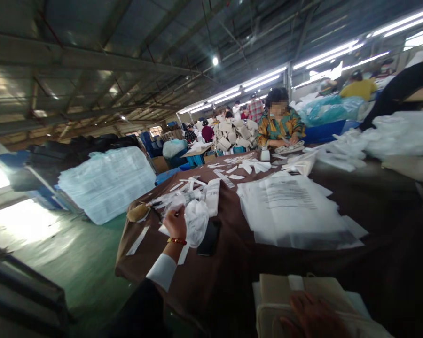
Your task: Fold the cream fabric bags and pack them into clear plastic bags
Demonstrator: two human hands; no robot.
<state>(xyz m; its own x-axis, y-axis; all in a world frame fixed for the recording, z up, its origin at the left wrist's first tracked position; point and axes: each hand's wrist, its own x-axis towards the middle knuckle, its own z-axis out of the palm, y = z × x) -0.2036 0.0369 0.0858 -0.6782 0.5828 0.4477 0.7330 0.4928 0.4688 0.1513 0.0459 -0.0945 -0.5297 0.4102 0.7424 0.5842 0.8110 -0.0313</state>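
Note:
My left hand point(175, 223), with a beaded bracelet at the wrist, reaches over the brown-covered table at the edge of a heap of clear plastic and white strips point(192, 190). Its fingers are curled together, and what they hold is too small to name. Just right of it lie a crumpled white bag point(196, 223) and a dark phone point(208, 238). At the bottom right, my right hand point(312, 314) rests with fingers spread on a beige fabric item point(275, 293) crossed by a white band.
A stack of printed clear bags point(289, 211) covers the middle right of the table point(229, 244). Across it a person in a patterned shirt point(284, 124) handles a pale item. White bundles point(405, 136) lie right; a wrapped stack point(109, 183) stands left on the floor.

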